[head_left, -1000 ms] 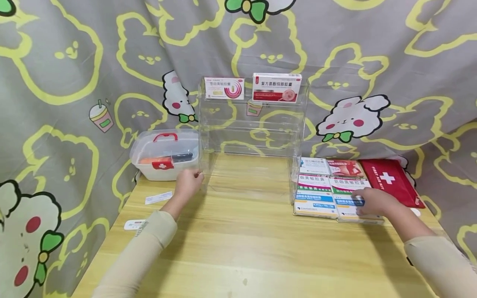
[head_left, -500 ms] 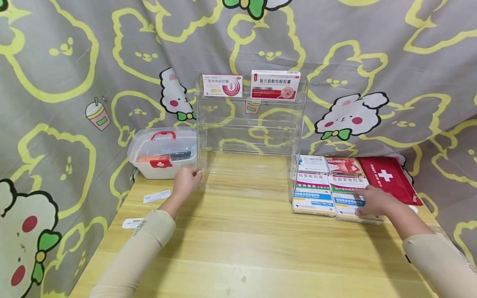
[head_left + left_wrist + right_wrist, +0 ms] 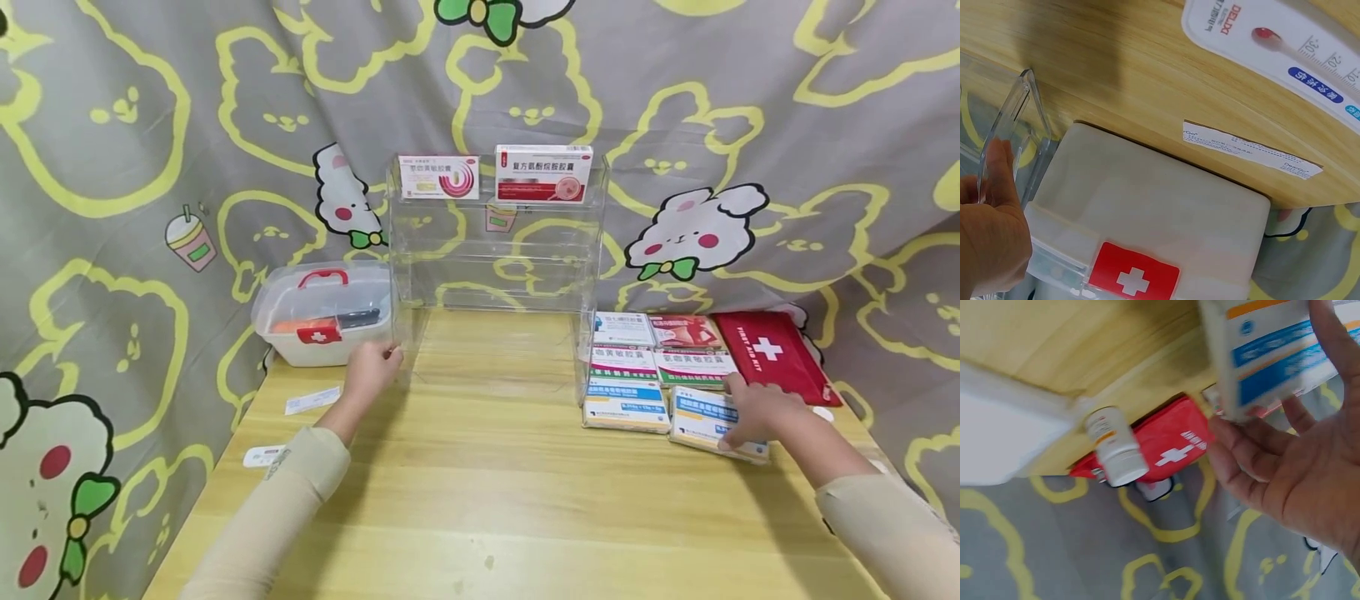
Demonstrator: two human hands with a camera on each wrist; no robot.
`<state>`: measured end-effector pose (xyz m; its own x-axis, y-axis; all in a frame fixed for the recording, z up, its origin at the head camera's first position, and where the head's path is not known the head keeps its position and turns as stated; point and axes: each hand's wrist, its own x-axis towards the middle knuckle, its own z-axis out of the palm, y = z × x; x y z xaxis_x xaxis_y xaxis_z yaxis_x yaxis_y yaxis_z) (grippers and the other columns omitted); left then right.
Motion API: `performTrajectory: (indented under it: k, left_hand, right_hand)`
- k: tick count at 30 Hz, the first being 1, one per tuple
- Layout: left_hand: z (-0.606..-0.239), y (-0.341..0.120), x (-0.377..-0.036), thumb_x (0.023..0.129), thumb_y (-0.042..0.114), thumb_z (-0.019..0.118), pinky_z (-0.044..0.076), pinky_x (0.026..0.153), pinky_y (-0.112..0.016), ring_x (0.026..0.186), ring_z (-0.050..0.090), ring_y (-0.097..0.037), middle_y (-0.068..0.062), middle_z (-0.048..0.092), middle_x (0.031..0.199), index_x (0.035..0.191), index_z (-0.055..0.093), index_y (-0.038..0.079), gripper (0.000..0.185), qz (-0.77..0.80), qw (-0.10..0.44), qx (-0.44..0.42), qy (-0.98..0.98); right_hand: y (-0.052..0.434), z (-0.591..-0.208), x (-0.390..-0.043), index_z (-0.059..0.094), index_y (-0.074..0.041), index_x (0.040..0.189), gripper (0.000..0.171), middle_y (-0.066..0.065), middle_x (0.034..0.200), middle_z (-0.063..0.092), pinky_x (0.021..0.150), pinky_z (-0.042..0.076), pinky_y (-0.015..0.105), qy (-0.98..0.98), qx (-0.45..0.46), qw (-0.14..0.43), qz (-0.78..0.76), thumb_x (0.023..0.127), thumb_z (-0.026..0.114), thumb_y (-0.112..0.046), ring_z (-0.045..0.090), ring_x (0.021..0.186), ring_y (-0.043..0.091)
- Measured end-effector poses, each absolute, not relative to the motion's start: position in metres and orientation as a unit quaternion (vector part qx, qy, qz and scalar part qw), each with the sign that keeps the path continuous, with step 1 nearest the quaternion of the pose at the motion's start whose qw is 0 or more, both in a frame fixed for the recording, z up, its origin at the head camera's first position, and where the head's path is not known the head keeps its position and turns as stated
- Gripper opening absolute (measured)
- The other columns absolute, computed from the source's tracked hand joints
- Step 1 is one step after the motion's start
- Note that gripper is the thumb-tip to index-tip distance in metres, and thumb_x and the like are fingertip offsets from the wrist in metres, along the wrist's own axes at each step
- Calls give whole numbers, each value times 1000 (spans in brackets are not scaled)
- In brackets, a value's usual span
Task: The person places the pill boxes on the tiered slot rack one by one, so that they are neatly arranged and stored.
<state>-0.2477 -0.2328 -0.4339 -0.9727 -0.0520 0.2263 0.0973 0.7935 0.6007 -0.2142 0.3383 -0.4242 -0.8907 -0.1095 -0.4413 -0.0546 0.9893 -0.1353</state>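
Observation:
My left hand (image 3: 372, 372) pinches the left side edge of a clear acrylic display rack (image 3: 495, 257), fingers and thumb on either side of the panel in the left wrist view. Two medicine boxes stand on the rack's top tier: a pink-and-white box (image 3: 438, 177) and a red-and-white box (image 3: 543, 174). To the right, my right hand (image 3: 767, 414) grips a white-and-blue medicine box (image 3: 705, 415), thumb at its near side and fingers at the far side. That box sits slightly askew beside a matching box (image 3: 625, 406). In the right wrist view its blue bands (image 3: 1275, 353) are blurred.
Behind lie several more medicine boxes (image 3: 696, 367) in rows, next to a red first aid pouch (image 3: 772, 354). A white bottle (image 3: 1115, 445) stands near the pouch. At left are a lidded first aid box (image 3: 322, 337), a paper strip (image 3: 312, 401) and a thermometer (image 3: 1285, 47).
My right hand has closed round the white-and-blue box and drawn it slightly toward me and away from its row, turning it. My left hand stays on the rack's edge.

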Motion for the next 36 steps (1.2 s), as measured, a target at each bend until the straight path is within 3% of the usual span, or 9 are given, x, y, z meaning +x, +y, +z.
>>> performTrajectory:
  k: [5, 8, 12, 18, 23, 25, 30, 32, 36]
  left_hand:
    - [-435, -234, -248, 87, 11, 54, 38, 51, -28, 57, 48, -18, -10, 64, 66, 83, 73, 1, 21, -315, 120, -18, -941]
    - [-437, -232, -249, 87, 11, 54, 38, 51, -28, 57, 48, -18, -7, 62, 63, 84, 73, 1, 21, -316, 121, -20, -941]
    - [-436, -230, -251, 88, 12, 53, 39, 52, -28, 59, 50, -19, -10, 64, 68, 91, 73, -1, 23, -324, 111, -20, -939]
    - [-435, -232, -247, 89, 14, 54, 42, 56, -29, 66, 54, -22, -16, 70, 87, 105, 70, 0, 27, -319, 95, -3, -943]
    - [-437, -236, -244, 89, 14, 53, 40, 55, -29, 62, 50, -21, -12, 64, 71, 94, 72, -1, 24, -320, 102, 2, -942]
    - [-439, -238, -243, 89, 13, 52, 39, 54, -29, 61, 48, -20, -10, 61, 66, 88, 71, -1, 23, -320, 107, 2, -941]
    - [-441, -238, -244, 88, 12, 53, 38, 53, -28, 60, 49, -20, -12, 64, 70, 95, 72, -1, 24, -316, 116, -5, -942]
    - [-441, -237, -244, 88, 12, 53, 38, 53, -29, 60, 49, -21, -11, 65, 70, 96, 72, 0, 24, -314, 117, -8, -942]
    - [-440, -234, -245, 88, 12, 53, 38, 53, -29, 58, 48, -21, -8, 60, 62, 83, 71, 1, 21, -312, 118, -11, -943]
  right_hand:
    - [351, -421, -211, 45, 8, 117, 92, 27, 103, 50, 75, 44, 57, 974, -71, 195, -91, 55, 84, -48, 48, 90, 39]
    - [360, -415, -210, 55, 3, 108, 67, 19, 95, 54, 73, 46, 52, 973, -92, 181, -114, 61, 85, -35, 49, 85, 33]
    - [370, -402, -206, 64, -1, 108, 51, 12, 92, 61, 69, 46, 42, 964, -102, 183, -163, 66, 82, -26, 51, 85, 30]
    - [373, -384, -192, 65, -5, 115, 57, 12, 102, 64, 72, 44, 39, 965, -91, 152, -195, 72, 77, -41, 50, 94, 33]
    - [363, -369, -187, 68, -14, 104, 47, 6, 97, 65, 72, 42, 36, 975, -76, 66, -199, 72, 76, -47, 51, 90, 28]
    - [358, -364, -188, 67, -13, 105, 49, 8, 98, 66, 73, 42, 36, 974, -74, 41, -209, 73, 75, -49, 51, 90, 27]
    - [346, -354, -186, 64, -9, 115, 57, 15, 106, 64, 71, 43, 33, 969, -62, 9, -241, 76, 72, -49, 51, 94, 29]
    - [341, -351, -185, 62, -8, 118, 56, 14, 102, 66, 66, 44, 29, 964, -52, 1, -262, 78, 71, -47, 55, 88, 25]
    - [330, -342, -183, 61, -9, 120, 56, 12, 94, 68, 58, 45, 24, 953, -31, -21, -302, 79, 70, -47, 56, 77, 16]
